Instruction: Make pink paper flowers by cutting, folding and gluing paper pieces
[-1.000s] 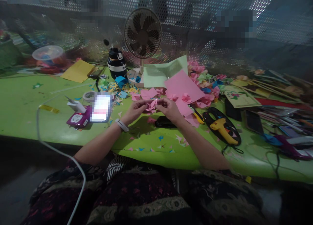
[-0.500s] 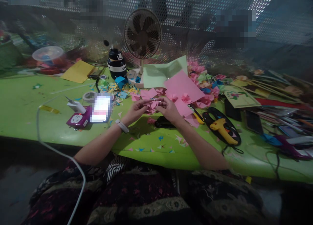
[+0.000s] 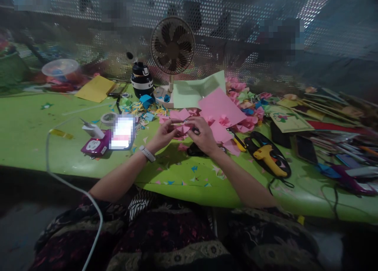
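My left hand (image 3: 165,135), with a pale watch band (image 3: 147,153) at the wrist, pinches a small folded pink paper flower (image 3: 183,128) above the table. The fingers of my right hand (image 3: 203,135) are closed at the flower's right side, so both hands meet around it. A small dark ring-like shape (image 3: 195,130) shows by my right thumb; I cannot make out what it belongs to. Below my right hand lies a black object (image 3: 196,150), partly covered. Behind the hands are a large pink paper sheet (image 3: 221,106) and several pink paper pieces (image 3: 178,114).
A lit phone (image 3: 121,132) and purple power socket (image 3: 95,146) lie left, with a white cable (image 3: 73,187) hanging down. Right are a yellow-handled cutter (image 3: 238,140) and a yellow glue gun (image 3: 270,159) on a black stand. A fan (image 3: 173,46) and black bottle (image 3: 141,80) stand behind.
My right hand has curled and shifted slightly left around the flower, and the dark ring-like shape now shows by its thumb. The flower has turned a little. The view has tilted slightly upward.
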Motion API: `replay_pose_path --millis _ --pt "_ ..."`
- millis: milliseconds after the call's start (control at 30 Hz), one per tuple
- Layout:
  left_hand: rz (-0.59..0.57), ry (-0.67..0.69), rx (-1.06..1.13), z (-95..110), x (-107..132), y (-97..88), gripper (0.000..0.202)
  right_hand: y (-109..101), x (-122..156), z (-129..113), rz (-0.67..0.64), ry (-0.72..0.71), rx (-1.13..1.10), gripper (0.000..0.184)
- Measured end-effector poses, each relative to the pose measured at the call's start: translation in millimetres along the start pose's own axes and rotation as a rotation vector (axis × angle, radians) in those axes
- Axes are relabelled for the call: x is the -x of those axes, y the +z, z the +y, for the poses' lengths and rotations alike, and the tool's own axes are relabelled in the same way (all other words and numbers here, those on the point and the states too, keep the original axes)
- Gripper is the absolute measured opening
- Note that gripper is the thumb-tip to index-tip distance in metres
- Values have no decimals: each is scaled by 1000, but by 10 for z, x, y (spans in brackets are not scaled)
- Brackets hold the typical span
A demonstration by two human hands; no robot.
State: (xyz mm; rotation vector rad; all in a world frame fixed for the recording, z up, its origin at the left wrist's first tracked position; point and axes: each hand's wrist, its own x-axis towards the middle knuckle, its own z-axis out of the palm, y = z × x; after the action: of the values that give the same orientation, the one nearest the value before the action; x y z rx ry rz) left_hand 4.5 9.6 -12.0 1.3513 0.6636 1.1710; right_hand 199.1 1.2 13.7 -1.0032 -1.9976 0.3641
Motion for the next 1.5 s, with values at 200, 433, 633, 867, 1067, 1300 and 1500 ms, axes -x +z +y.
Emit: replay_pose_path --millis 200,433,633,867,1067,1300,1500 --pt "23 -36 3 -21 -7 -10 53 11 2 52 43 -48 16 19" --pt "5 -80 5 22 9 20 52 35 -3 124 51 -37 -144 16" --pt "-4 -57 28 31 19 35 49 50 3 128 118 -51 -200 18" --pt "18 -57 42 29 38 60 46 82 11 155 97 -111 -194 22" --pt "114 -42 82 4 91 164 46 166 66 104 43 -88 -116 30" --pt "141 -27 97 -13 93 185 45 165 82 -3 11 -95 -48 34" --pt "90 -15 69 57 63 130 46 -20 22 5 71 45 -185 43"
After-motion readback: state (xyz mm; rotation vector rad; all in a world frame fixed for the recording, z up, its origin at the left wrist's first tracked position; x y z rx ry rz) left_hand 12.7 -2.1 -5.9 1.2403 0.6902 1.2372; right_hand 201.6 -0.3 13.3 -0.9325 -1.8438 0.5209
